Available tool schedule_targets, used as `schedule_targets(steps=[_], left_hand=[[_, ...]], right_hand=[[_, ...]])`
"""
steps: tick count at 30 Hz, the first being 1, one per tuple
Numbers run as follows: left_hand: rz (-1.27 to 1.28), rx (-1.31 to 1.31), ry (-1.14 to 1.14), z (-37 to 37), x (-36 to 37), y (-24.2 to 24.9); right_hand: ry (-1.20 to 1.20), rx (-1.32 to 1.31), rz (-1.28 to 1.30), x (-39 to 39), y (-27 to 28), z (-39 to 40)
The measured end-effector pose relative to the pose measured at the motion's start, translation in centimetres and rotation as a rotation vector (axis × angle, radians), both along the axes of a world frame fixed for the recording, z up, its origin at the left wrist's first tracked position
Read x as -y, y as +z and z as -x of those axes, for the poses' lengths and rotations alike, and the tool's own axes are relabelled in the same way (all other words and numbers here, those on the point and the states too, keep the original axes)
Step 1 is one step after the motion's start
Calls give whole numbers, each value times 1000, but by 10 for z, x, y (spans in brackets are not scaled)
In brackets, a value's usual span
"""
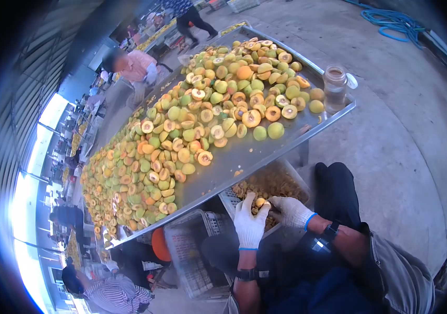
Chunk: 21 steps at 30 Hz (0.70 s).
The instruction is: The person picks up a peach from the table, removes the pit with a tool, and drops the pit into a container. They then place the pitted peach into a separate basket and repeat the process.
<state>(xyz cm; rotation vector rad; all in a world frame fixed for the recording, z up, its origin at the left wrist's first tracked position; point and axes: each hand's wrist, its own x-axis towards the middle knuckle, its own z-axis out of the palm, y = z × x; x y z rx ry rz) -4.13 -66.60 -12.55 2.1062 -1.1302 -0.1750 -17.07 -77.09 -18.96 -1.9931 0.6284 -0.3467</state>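
Note:
Both my hands wear white knit gloves with blue cuffs and are close together over a crate of brownish pits and scraps. My left hand is closed around a small yellow-orange piece of fruit, which looks like part of a peach or apricot. Touching or nearly touching that piece are the fingertips of my right hand, pinched together. Whatever lies between them is too small to make out. Beyond the hands, many halved and whole peach-like fruits are heaped on a metal table.
The table's raised metal rim runs just beyond my hands. An open clear jar of liquid stands at its right corner. A pale plastic crate is on the floor at left. Other people work around the table; a blue hose lies coiled behind.

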Motion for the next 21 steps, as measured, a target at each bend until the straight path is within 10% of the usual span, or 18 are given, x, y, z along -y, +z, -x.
schedule_targets(steps=[5, 11, 21], left_hand=[[-1, -85, -164, -4, 12, -17], [77, 502, -244, -10, 15, -22], [72, 497, 173, -45, 43, 5]], right_hand=[[-42, -52, 21, 3, 12, 9], [-65, -210, 22, -1, 8, 9], [-312, -174, -275, 19, 7, 19]])
